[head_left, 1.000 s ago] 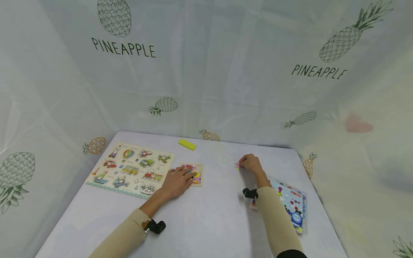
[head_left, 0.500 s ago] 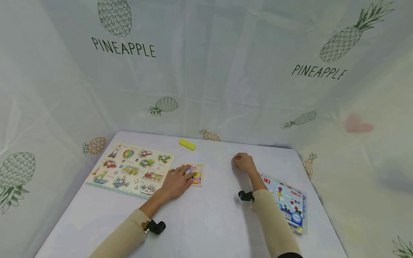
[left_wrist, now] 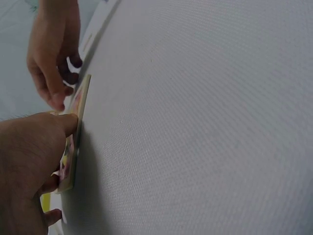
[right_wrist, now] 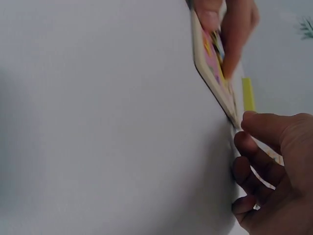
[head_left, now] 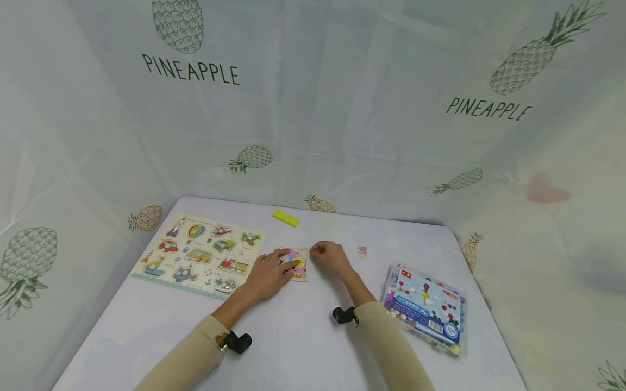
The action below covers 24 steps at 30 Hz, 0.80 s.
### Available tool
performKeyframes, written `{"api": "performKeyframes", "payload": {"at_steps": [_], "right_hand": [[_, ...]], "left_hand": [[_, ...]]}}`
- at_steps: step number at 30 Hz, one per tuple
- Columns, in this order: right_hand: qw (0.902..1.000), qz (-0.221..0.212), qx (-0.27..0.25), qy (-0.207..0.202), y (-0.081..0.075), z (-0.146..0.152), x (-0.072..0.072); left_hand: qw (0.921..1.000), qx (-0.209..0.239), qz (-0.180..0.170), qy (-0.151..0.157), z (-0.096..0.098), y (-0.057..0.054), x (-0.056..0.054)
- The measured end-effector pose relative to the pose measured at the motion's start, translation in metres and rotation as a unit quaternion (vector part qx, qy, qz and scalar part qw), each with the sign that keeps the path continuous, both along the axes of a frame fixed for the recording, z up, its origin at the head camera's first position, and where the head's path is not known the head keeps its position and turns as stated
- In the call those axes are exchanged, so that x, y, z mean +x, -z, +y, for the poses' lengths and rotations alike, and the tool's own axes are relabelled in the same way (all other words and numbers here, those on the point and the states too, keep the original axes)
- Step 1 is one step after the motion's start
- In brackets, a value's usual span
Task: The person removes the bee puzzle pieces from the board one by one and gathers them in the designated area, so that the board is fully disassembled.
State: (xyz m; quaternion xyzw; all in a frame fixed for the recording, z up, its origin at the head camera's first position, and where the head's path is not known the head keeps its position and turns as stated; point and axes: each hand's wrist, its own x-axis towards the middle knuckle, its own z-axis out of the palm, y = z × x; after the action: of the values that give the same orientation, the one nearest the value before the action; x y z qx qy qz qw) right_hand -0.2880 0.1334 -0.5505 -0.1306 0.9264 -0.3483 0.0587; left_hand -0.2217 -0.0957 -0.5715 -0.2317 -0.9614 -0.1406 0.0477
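- Left hand (head_left: 269, 276), fingers spread, is laid over the small picture board (head_left: 303, 271), which is pressed flat on the white tabletop (head_left: 293, 336).
- Just beyond the board's right edge, the right hand (head_left: 331, 257) is held low, its fingers curled and thumb brought near the index finger; whether anything is pinched cannot be told.
- Farther right, a small pink piece (head_left: 362, 251) is set down by itself.
- To the left, a large board printed with vehicles (head_left: 204, 244) is placed.
- Behind, a yellow block (head_left: 285, 217) is seen.
- At right, a clear box (head_left: 425, 307) with a blue label is rested.
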Motion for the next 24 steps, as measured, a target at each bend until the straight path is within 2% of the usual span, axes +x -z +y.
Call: {"api": "performKeyframes", "payload": {"at_steps": [6, 14, 24], "right_hand": [[0.9998, 0.018, 0.01, 0.001, 0.006, -0.02, 0.005], [0.9991, 0.022, 0.035, 0.003, 0.006, -0.033, 0.012], [0.9997, 0.019, 0.016, 0.006, 0.003, -0.036, 0.016]], "left_hand": [[0.9999, -0.011, 0.004, -0.003, 0.0, 0.001, -0.003], [0.9995, -0.027, 0.019, -0.003, 0.0, 0.002, -0.003], [0.999, -0.037, 0.025, 0.004, 0.002, -0.002, -0.001]]}}
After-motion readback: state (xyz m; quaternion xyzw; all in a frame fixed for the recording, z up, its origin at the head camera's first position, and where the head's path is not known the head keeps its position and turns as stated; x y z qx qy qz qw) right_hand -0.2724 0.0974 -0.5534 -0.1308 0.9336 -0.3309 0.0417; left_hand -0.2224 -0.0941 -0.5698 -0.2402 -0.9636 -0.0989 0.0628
